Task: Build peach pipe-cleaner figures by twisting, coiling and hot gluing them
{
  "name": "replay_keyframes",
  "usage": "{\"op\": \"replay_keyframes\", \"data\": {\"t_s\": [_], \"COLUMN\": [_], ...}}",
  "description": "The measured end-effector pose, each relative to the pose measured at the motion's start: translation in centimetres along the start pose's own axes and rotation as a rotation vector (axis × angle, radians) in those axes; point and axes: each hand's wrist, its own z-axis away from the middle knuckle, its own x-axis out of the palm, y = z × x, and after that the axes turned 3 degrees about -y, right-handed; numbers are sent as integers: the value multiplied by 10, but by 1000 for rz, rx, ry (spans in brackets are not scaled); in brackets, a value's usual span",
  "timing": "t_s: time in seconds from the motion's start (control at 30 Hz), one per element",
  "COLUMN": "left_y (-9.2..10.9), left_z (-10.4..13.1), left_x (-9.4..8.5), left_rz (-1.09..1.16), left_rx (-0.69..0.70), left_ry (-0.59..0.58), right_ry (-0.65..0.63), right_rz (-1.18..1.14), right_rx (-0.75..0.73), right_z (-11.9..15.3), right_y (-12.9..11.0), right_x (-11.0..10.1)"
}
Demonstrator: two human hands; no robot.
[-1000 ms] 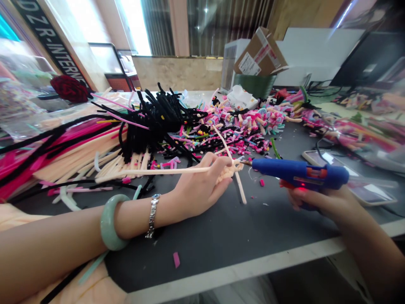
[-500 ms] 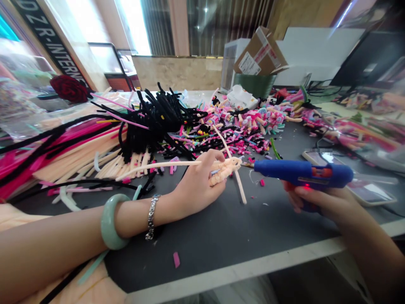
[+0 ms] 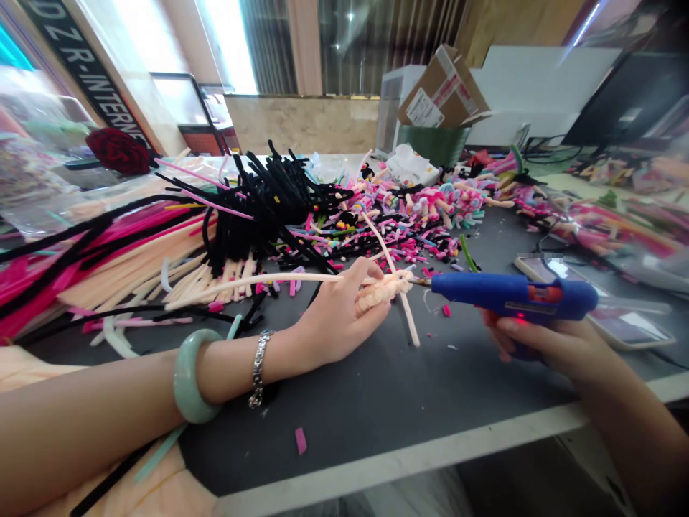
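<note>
Pinched in my left hand point(image 3: 341, 312) is a cream coiled fuzzy piece point(image 3: 380, 293), with a long cream stem trailing from it to the left. My right hand point(image 3: 538, 337) grips a blue glue gun point(image 3: 484, 289) whose red light is lit. The gun's metal nozzle is at the right end of the coiled piece, touching it or very close. A loose cream stem point(image 3: 408, 316) lies on the grey table point(image 3: 377, 416) behind the piece. My left fingers partly cover the coiled piece.
Black stems point(image 3: 269, 194) in a bundle and cream stems point(image 3: 123, 266) lie at the left. Colourful scraps point(image 3: 425, 205) are heaped behind my hands. A phone point(image 3: 635, 323) rests beyond the glue gun. One pink scrap point(image 3: 300, 441) lies near the table's front edge.
The coiled piece has turned slightly in my left fingers, and my left hand has shifted a little to the right. The glue gun has moved very slightly left.
</note>
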Motion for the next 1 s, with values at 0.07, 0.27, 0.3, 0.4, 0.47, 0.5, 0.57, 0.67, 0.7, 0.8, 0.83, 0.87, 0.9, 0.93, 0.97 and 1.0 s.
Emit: {"op": "replay_keyframes", "data": {"t_s": [0.07,0.27,0.3,0.4,0.47,0.5,0.57,0.67,0.7,0.8,0.83,0.87,0.9,0.93,0.97,1.0], "left_y": [0,0,0,0,0,0,-1,-1,-1,0,0,0,1,1,1,1], "left_z": [0,0,0,-1,-1,0,0,0,0,0,0,0,0,0,0,0], "left_x": [0,1,2,1,1,1,1,1,1,1,1,1,1,1,1,0], "left_rz": [0,9,9,19,21,21,20,23,24,32,35,33,31,29,28,28], "left_rx": [4,0,1,3,10,13,18,23,26,34,35,36,37,36,35,34], "left_ry": [2,-2,1,0,2,2,3,9,10,11,15,17,18,19,18,17], "right_ry": [-3,-23,-23,-27,-29,-29,-29,-28,-27,-27,-25,-22,-21,-22,-24,-23], "right_rz": [23,63,69,77,65,60,59,64,64,69,73,76,78,77,75,71], "right_rx": [-4,-28,-26,-21,-18,-15,-14,-22,-22,-22,-18,-14,-9,-6,-2,-2], "right_z": [-1,-3,-3,-3,-4,-4,-5,-5,-4,-3,-3,-2,-3,-3,-3,-4], "right_y": [0,0,-1,-2,-2,-1,0,1,2,2,2,2,2,2,1,1], "right_x": [-1,-1,-1,0,0,0,0,-1,-1,-2,-2,-2,-2,-2,-2,-1]}}
